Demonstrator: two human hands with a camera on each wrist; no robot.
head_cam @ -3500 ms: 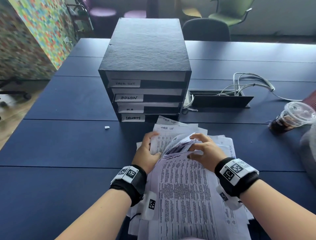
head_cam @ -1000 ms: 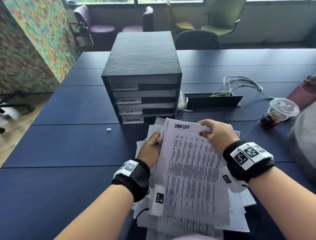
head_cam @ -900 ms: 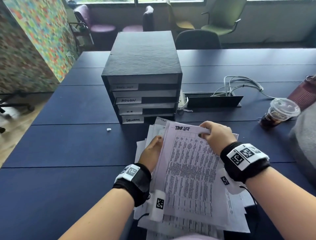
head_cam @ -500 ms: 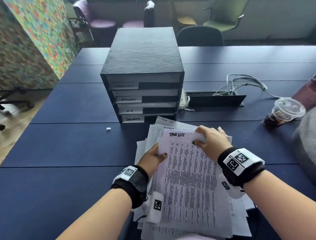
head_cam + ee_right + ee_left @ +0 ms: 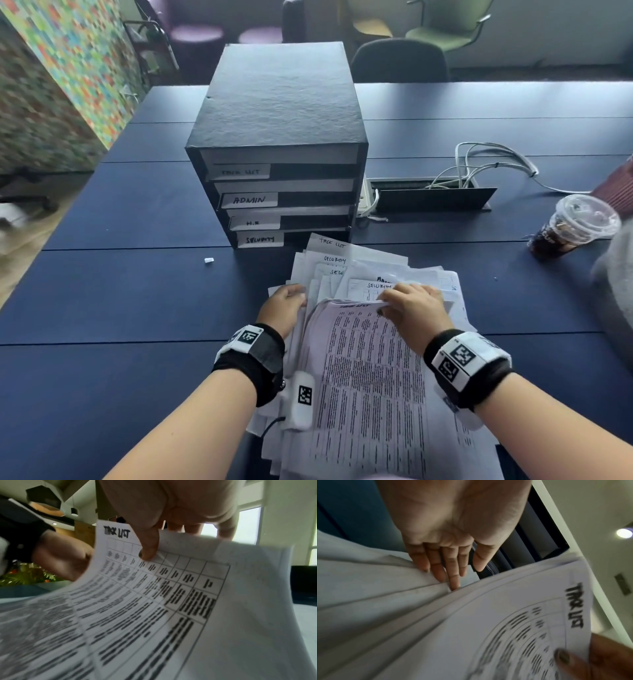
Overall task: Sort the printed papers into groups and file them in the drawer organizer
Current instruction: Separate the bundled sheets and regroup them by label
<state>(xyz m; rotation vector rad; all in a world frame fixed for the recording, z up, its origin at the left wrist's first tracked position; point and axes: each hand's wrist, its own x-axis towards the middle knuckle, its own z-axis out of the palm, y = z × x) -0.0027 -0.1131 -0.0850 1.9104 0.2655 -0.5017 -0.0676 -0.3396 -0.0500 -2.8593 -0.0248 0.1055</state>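
White printed sheets sit heaped before the drawer organizer [image 5: 277,147]. My right hand [image 5: 416,313] pinches the task-list sheet [image 5: 363,377] at its top edge, thumb on print, lifting it clear. My left hand [image 5: 282,308], fingers straight, pins the pile [image 5: 342,270] so nothing slides.

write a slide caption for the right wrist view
Right hand pinches the top edge of a sheet headed TASK LIST, thumb on its printed grid.

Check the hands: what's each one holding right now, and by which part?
Right hand pinches the TASK LIST sheet at its top edge, thumb on the printed face. Left hand holds nothing; its straight fingers rest on the paper pile.
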